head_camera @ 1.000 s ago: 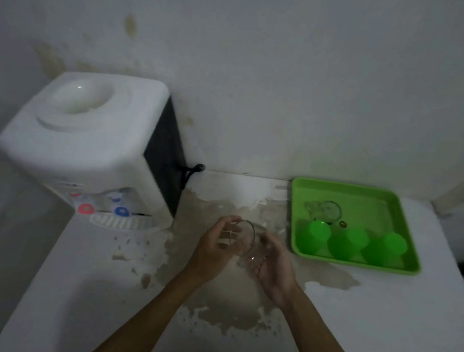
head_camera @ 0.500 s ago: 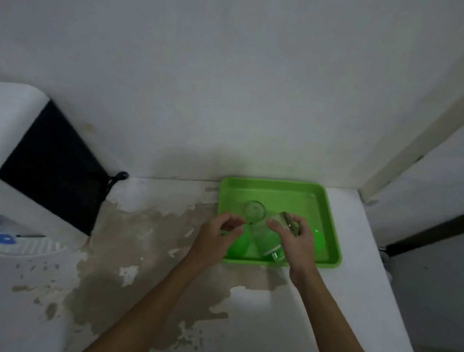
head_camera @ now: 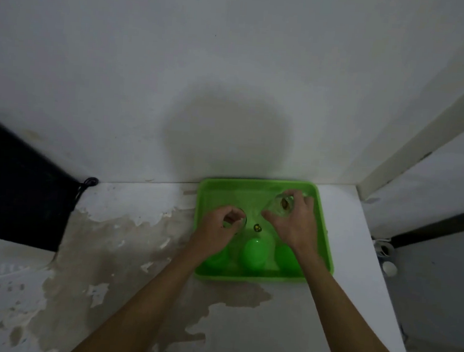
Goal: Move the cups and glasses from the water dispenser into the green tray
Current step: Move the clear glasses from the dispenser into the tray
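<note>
The green tray (head_camera: pixel 255 189) lies on the white counter against the wall. My left hand (head_camera: pixel 218 226) grips the rim of a clear glass (head_camera: pixel 238 220) standing in the tray's left middle. My right hand (head_camera: pixel 294 223) holds a second clear glass (head_camera: pixel 280 205) over the tray's back right part; whether its base rests on the tray is unclear. Three green cups stand upside down along the tray's front edge; the middle cup (head_camera: pixel 255 252) shows fully, my arms partly cover the other two. A small dark-yellow object (head_camera: pixel 257 228) lies between the glasses.
The water dispenser's black side (head_camera: pixel 14 185) fills the left edge, its cord (head_camera: pixel 87 184) at the wall. The counter surface (head_camera: pixel 123 250) is stained and peeling. A door frame (head_camera: pixel 426 122) rises at right, where the counter ends at a drop.
The view has swung right, away from the dispenser. My right hand carried the clear glass from in front of the tray to its back right. My left hand now grips the other glass.
</note>
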The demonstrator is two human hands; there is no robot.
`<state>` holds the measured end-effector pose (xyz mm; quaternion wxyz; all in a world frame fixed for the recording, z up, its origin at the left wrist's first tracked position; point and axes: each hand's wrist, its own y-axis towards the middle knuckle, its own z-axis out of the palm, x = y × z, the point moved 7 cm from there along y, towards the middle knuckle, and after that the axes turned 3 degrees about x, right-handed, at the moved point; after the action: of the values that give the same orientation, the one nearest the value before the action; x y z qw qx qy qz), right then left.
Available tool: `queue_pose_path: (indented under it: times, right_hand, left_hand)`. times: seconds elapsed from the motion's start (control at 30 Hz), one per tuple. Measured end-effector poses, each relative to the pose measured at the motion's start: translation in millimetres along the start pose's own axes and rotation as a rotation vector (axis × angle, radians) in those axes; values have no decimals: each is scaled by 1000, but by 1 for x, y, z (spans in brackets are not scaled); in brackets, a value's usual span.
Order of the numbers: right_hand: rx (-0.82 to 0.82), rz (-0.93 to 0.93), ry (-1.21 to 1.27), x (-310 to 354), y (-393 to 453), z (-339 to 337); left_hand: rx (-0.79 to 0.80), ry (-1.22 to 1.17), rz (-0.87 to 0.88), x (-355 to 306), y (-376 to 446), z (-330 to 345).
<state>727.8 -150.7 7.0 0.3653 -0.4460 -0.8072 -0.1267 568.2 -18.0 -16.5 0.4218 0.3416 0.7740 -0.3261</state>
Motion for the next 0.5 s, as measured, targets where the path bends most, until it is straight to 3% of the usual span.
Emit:
queue_pose_path:
  times: [0.23, 0.5]
  right_hand:
    - [141, 23, -316, -20, 18, 29]
    - [188, 40, -412, -27, 16, 44]
  left_hand:
    - [73, 176, -56, 13, 21, 11]
    - [84, 187, -72, 12, 24, 12]
